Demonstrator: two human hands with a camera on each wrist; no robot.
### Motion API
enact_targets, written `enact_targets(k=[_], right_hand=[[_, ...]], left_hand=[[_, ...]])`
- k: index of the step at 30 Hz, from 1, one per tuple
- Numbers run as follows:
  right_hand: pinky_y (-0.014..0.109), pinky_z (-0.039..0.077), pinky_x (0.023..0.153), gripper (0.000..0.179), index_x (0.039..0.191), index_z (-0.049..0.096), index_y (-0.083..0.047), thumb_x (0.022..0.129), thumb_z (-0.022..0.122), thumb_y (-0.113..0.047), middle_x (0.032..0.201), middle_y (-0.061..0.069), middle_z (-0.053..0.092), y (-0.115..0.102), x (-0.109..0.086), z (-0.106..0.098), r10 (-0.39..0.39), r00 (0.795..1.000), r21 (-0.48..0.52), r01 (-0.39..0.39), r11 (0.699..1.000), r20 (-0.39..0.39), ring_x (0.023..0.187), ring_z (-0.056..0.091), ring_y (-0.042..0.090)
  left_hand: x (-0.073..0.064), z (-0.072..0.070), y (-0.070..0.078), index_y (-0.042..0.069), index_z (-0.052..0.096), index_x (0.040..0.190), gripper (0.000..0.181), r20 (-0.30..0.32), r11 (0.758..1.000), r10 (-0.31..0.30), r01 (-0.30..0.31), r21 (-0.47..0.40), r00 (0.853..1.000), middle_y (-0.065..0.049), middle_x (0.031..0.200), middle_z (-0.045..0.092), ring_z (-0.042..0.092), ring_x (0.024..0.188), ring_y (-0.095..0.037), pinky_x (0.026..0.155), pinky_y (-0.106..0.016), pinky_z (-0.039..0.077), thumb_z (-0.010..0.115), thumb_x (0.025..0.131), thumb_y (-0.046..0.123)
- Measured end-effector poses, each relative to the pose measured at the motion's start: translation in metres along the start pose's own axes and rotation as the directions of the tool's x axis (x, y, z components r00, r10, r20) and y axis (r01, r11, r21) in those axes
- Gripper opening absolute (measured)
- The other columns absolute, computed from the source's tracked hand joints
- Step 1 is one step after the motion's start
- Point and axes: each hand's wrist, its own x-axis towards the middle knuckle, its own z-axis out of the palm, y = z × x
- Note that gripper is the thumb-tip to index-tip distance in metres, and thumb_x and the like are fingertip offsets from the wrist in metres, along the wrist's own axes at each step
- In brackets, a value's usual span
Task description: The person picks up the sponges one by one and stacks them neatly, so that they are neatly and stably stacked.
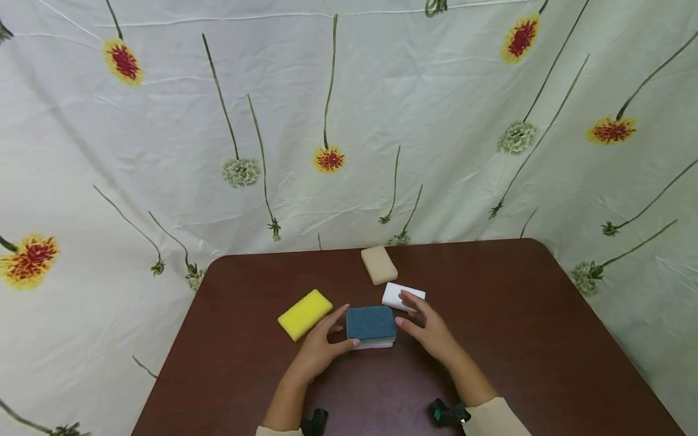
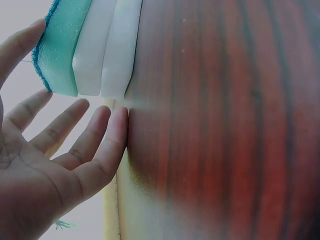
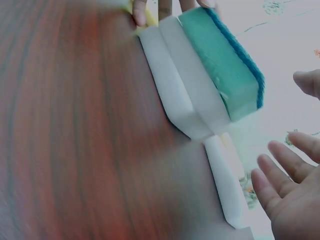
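Note:
A stack of sponges stands in front of me in the head view: a blue-topped scouring sponge [image 1: 371, 323] with a green body [image 2: 65, 50] over two white sponges [image 3: 170, 75]. My left hand [image 1: 319, 351] is at the stack's left end, fingers spread, thumb tip at the near corner and forefinger tip by the far corner. On the right side my right hand [image 1: 431, 336] is apart from the stack with relaxed, spread fingers. Its fingertips overlap a loose white sponge [image 1: 394, 295] in the head view. Neither hand grips anything.
A yellow sponge [image 1: 305, 315] lies left of the stack, close behind my left hand. Toward the table's far edge lies a cream sponge [image 1: 378, 265]. The dark brown table [image 1: 507, 315] meets a white flowered cloth [image 1: 436, 109] behind it.

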Motion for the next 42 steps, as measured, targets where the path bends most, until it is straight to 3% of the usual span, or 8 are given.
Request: enact_targets(k=[7, 12, 22, 30, 42], right_hand=[[0.056, 0.042, 0.111, 0.062, 0.148, 0.049, -0.011, 0.092, 0.075, -0.018, 0.15, 0.017, 0.05, 0.006, 0.004, -0.016, 0.029, 0.992, -0.066, -0.038, 0.997, -0.126, 0.138, 0.049, 0.039], [0.056, 0.038, 0.115, 0.065, 0.15, 0.047, -0.012, 0.092, 0.075, -0.021, 0.154, 0.015, 0.043, 0.012, 0.008, -0.028, 0.058, 0.984, -0.141, -0.082, 0.987, -0.168, 0.139, 0.046, 0.04], [0.055, 0.037, 0.116, 0.071, 0.155, 0.039, -0.01, 0.094, 0.074, -0.024, 0.157, 0.016, 0.036, 0.027, 0.017, -0.037, 0.163, 0.97, -0.126, -0.188, 0.974, -0.183, 0.144, 0.04, 0.039], [0.056, 0.035, 0.117, 0.076, 0.158, 0.032, -0.011, 0.095, 0.071, -0.028, 0.16, 0.017, 0.032, 0.034, 0.019, -0.039, 0.256, 0.957, -0.098, -0.269, 0.958, -0.134, 0.146, 0.037, 0.039], [0.055, 0.037, 0.114, 0.077, 0.156, 0.035, -0.005, 0.092, 0.074, -0.023, 0.155, 0.02, 0.037, 0.04, 0.021, -0.042, 0.251, 0.963, -0.149, -0.264, 0.953, -0.101, 0.139, 0.044, 0.039]], left_hand=[[-0.001, -0.001, 0.0, 0.032, 0.04, 0.156, 0.081, 0.018, 1.0, -0.018, 0.018, -0.021, 1.0, -0.007, 0.159, 0.041, 0.054, 0.133, -0.033, 0.1, -0.053, 0.05, 0.079, 0.086, 0.042], [-0.001, 0.0, -0.001, 0.035, 0.041, 0.155, 0.079, 0.017, 0.999, -0.027, 0.028, -0.044, 0.999, -0.008, 0.16, 0.041, 0.054, 0.132, -0.032, 0.098, -0.051, 0.052, 0.08, 0.086, 0.042], [0.0, -0.001, -0.004, 0.039, 0.041, 0.153, 0.076, 0.024, 0.999, -0.024, 0.025, -0.048, 0.999, -0.009, 0.159, 0.041, 0.055, 0.131, -0.034, 0.094, -0.049, 0.053, 0.079, 0.087, 0.042], [-0.001, -0.001, -0.004, 0.037, 0.041, 0.154, 0.077, 0.029, 0.998, -0.032, 0.034, -0.06, 0.999, -0.008, 0.16, 0.041, 0.054, 0.132, -0.034, 0.095, -0.05, 0.054, 0.079, 0.087, 0.041], [-0.003, -0.002, -0.004, 0.036, 0.042, 0.154, 0.077, 0.029, 0.996, -0.045, 0.047, -0.072, 0.999, -0.008, 0.159, 0.042, 0.054, 0.131, -0.035, 0.093, -0.049, 0.054, 0.079, 0.087, 0.041]])
